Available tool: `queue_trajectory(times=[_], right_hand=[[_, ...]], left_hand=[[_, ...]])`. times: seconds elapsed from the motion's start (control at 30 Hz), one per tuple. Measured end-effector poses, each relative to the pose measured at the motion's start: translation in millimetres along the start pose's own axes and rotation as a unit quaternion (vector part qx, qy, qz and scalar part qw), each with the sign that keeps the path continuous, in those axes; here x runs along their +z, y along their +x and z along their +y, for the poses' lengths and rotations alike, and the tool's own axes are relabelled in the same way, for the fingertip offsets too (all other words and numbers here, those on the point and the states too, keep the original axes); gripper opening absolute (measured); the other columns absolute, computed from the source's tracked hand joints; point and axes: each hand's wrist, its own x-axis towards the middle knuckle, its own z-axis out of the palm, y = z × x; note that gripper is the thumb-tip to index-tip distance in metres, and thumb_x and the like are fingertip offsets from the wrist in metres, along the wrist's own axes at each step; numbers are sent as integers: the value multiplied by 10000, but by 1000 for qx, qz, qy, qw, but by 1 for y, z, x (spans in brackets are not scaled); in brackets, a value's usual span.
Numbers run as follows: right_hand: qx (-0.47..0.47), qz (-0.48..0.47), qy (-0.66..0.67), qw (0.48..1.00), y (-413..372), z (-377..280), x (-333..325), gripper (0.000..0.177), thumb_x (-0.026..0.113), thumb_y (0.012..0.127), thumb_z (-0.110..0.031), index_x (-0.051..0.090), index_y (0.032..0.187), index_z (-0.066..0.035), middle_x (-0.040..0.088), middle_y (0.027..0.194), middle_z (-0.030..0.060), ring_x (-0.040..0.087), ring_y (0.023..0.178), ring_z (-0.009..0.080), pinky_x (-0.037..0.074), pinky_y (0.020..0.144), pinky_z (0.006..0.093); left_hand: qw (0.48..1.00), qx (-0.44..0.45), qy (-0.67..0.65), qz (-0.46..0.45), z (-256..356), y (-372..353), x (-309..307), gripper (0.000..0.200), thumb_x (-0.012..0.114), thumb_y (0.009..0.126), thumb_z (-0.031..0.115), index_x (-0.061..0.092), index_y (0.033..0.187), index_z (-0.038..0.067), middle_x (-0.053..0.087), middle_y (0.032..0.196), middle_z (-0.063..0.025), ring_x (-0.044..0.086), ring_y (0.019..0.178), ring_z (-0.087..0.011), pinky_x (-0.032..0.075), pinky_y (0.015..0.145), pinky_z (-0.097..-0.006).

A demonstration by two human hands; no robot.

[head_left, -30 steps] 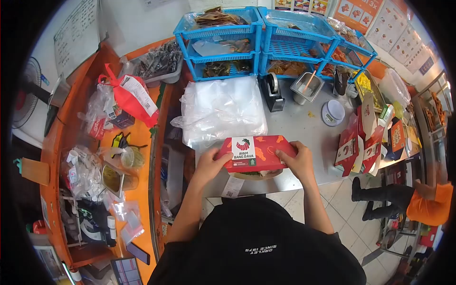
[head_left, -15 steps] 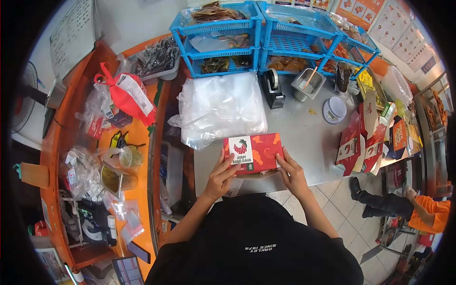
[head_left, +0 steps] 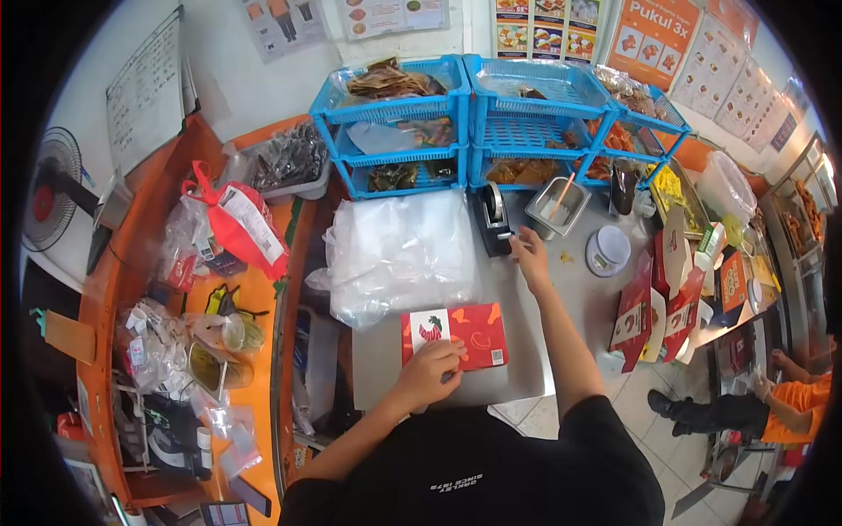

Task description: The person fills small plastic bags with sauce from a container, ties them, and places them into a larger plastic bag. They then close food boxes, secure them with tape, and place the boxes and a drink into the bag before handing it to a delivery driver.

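A red cardboard food box [head_left: 481, 337] with a white logo panel lies closed on the metal counter in front of me. Over its front left part rests my left hand [head_left: 430, 373], fingers curled and holding the box. My right hand [head_left: 530, 259] reaches forward to the black tape dispenser [head_left: 493, 219], its fingertips pinched at the cutter end where the tape [head_left: 510, 237] comes off. The tape itself is hard to make out. Behind the box and left of the dispenser lies a stack of clear plastic bags [head_left: 399, 250].
Blue tiered baskets [head_left: 395, 114] line the back. Right of the dispenser stand a metal container [head_left: 560, 206] and a small round scale [head_left: 608, 251]. Folded red boxes [head_left: 636, 320] stand at the right. A red bag [head_left: 246, 223] sits left; a person in orange [head_left: 794, 408] is far right.
My right hand has left the box and moved forward to the tape dispenser. My left hand has shifted over the box's front. The view has tilted up, showing more wall.
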Motion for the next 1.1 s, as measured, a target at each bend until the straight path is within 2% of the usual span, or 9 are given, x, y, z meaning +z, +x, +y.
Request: queue_trajectory(times=[0.17, 0.27, 0.47, 0.63, 0.7, 0.77, 0.9, 0.97, 1.1], right_hand=[[141, -117, -94, 979, 51, 11, 18, 239, 650, 883, -299, 675, 837, -66, 607, 775, -8, 537, 754, 92, 427, 611, 251], [200, -121, 60, 970, 37, 4, 13, 200, 674, 867, -270, 685, 836, -72, 621, 774, -5, 517, 705, 79, 409, 603, 242], [22, -70, 34, 997, 16, 44, 11, 132, 707, 822, -165, 706, 750, -54, 650, 727, 8, 555, 686, 107, 437, 600, 296], [-137, 31, -276, 951, 13, 26, 13, 142, 702, 759, -121, 692, 758, 21, 627, 589, 173, 595, 512, 319, 457, 560, 412], [-78, 5, -350, 933, 7, 21, 6, 132, 691, 751, -124, 702, 763, 7, 629, 724, 251, 629, 650, 375, 480, 633, 417], [-198, 41, -316, 927, -5, 36, -12, 123, 664, 778, -120, 716, 828, -21, 677, 825, 216, 652, 772, 379, 508, 721, 402], [-41, 100, -50, 993, -115, -43, -67, 181, 562, 868, -7, 679, 1001, 28, 664, 764, 99, 641, 740, 197, 526, 713, 325], [43, 26, -4, 999, -179, -57, -83, 324, 566, 874, 18, 599, 1196, 25, 651, 778, 101, 628, 702, 178, 534, 661, 314], [177, -61, 150, 971, -261, -115, -39, 903, 532, 852, 128, -40, 1508, -112, 633, 749, 119, 619, 627, 152, 537, 590, 283]], left_hand=[[999, -23, -25, 10, -1, -1, 0, 142, 689, 732, 32, 553, 689, 34, 655, 1065, -79, 575, 1139, -265, 451, 944, -393], [999, -32, -32, 13, 2, -2, -1, 143, 688, 737, 37, 554, 687, 31, 653, 1069, -79, 574, 1138, -263, 451, 949, -392], [998, -37, -35, 23, 1, -1, 1, 130, 690, 743, 48, 568, 700, 29, 646, 1087, -71, 560, 1149, -265, 451, 954, -397], [1000, -22, -19, 10, 1, 0, -1, 92, 676, 746, 39, 587, 732, 28, 639, 1099, -80, 558, 1146, -277, 453, 937, -400], [999, -33, -17, 9, 1, 0, 5, 176, 713, 726, 36, 546, 672, 28, 652, 1063, -79, 578, 1134, -265, 463, 925, -380], [999, -9, -3, 32, 1, 0, 4, 167, 699, 725, 30, 540, 676, 28, 642, 1081, -91, 572, 1138, -275, 458, 928, -388], [1000, 3, -13, 2, 1, 1, 0, 151, 682, 718, 8, 535, 688, 21, 630, 1097, -108, 559, 1150, -287, 452, 933, -403], [1000, 5, -22, -10, -4, 2, -1, 140, 666, 709, -16, 530, 715, 15, 624, 1091, -113, 537, 1177, -299, 446, 938, -414], [997, -24, -77, -21, 1, 2, -7, 148, 651, 747, -23, 544, 836, 27, 439, 1331, -153, 515, 1199, -307, 449, 970, -422]])
